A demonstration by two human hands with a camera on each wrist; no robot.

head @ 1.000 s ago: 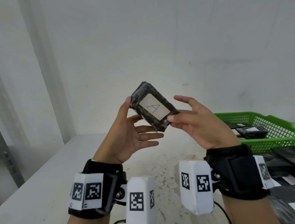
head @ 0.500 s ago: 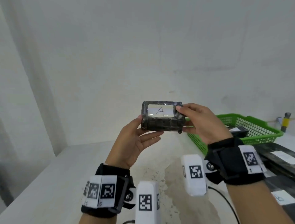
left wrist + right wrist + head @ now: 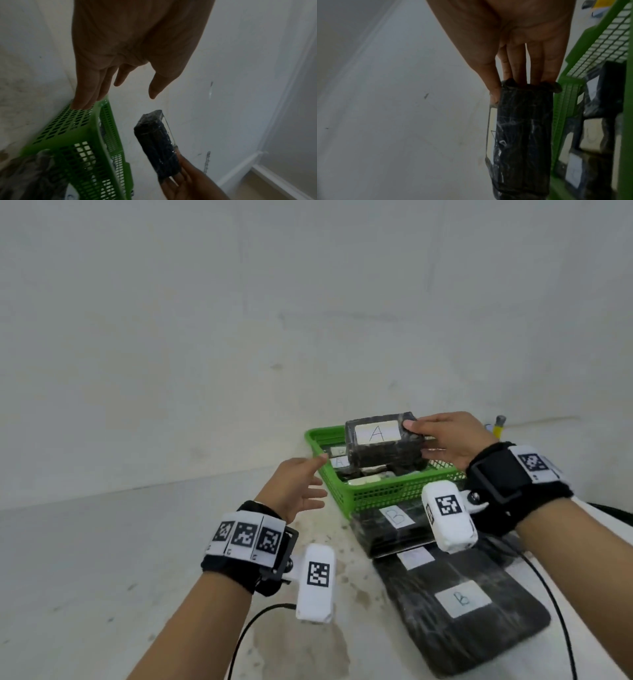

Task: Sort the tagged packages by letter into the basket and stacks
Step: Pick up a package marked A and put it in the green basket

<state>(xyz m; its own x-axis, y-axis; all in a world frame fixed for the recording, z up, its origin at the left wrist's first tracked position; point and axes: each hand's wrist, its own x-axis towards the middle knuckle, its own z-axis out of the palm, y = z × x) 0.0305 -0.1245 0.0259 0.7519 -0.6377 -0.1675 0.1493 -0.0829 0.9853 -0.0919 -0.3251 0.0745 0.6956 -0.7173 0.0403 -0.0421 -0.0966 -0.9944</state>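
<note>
White wall and pale table fill the head view; the right hand pinches the black A package above the green basket, the left hand spread loose at the basket's left. B packages lie nearer.

Left wrist view: relaxed fingers overlap the basket's wall.

Right wrist view: thumb and fingers grip the package's end.
</note>
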